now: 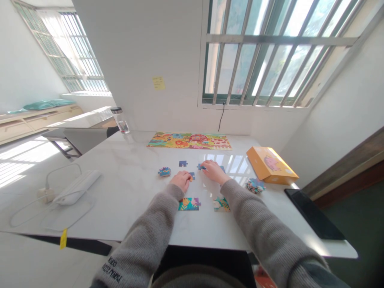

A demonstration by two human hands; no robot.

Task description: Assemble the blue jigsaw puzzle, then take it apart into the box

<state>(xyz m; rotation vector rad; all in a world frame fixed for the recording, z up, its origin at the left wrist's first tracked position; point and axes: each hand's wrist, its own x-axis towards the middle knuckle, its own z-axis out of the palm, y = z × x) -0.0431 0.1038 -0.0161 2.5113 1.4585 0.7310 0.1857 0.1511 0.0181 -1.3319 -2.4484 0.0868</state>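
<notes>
Here's a small blue-and-orange jigsaw piece (192, 176) mid-table at the fingertips of your left hand (180, 181), and a flat dark-blue jigsaw piece (199, 166) under those of your right hand (213, 171); pinched or merely pressed, I can't tell for either. Nearer you on the glossy white marbled tabletop (120, 192) lies a teal flower-patterned puzzle section (189, 204), and off right sits an orange cardboard box (261, 162).

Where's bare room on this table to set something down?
Widest: between the power strip and the left pile. Smaller: between the sleeves, near the front edge. Crowded: around the left hand and right hand, among puzzle pieces; also right, by the box, right pile and tablet.
</notes>
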